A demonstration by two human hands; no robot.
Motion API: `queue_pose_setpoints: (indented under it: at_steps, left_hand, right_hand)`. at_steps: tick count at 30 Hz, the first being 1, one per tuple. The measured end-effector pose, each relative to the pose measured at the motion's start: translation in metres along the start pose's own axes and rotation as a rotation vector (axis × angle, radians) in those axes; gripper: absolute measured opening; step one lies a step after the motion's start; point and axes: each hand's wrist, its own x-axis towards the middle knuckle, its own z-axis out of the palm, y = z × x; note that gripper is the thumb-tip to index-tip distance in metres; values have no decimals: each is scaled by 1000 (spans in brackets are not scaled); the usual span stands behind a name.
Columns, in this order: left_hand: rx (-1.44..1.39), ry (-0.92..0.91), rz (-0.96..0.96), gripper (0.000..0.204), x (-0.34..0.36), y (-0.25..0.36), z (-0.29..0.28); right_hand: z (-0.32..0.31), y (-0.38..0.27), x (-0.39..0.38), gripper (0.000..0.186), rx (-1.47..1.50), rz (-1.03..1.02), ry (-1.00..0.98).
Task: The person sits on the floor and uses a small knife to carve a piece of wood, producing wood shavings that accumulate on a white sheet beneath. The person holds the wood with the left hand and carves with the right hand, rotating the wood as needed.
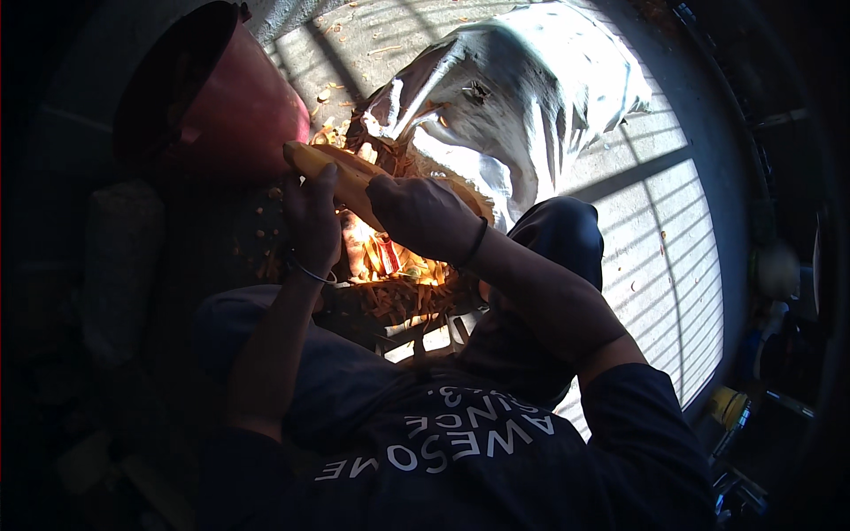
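A long, rounded yellow-tan piece (347,184), whose kind I cannot make out, slants in front of me. My left hand (313,221) is closed around its lower left side, the thumb lying along it. Against its right part rests my right hand (425,217), curled into a fist. Whatever that fist grips is hidden by the fingers. Under both hands lies a sunlit heap of orange-brown shavings or peelings (421,296), spread between my feet. Just beyond the right hand is the crumpled opening of a white sack (522,88).
A red bucket (243,106) leans with its dark mouth to the left, close to my left hand. My bent right knee (562,230) stands beside my right forearm. Sunlit floor (655,257) with barred shadows stretches right. Dim clutter, including a yellow object (730,407), lines the right edge.
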Motion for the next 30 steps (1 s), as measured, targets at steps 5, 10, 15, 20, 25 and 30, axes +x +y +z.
queue_pose_setpoints:
  at_steps: [5,10,15,20,25,30]
  left_hand:
    - [28,-37,29,49,4,-3,-2]
    - [14,-32,112,46,2,1,3]
    - [194,-80,186,45,1,6,2]
    - [259,-93,216,45,0,12,0]
    - [265,-92,262,46,0,11,0]
    - [307,-64,255,46,-3,16,-1]
  right_hand:
    - [0,1,0,14,16,-13,21]
    - [-3,-3,0,15,9,-21,31]
    - [-6,-3,-1,15,-61,43,-57]
    - [-4,-1,-2,15,-1,40,-66]
    - [0,-2,-4,14,-37,52,-56]
    - [4,-1,-4,14,-29,47,-48]
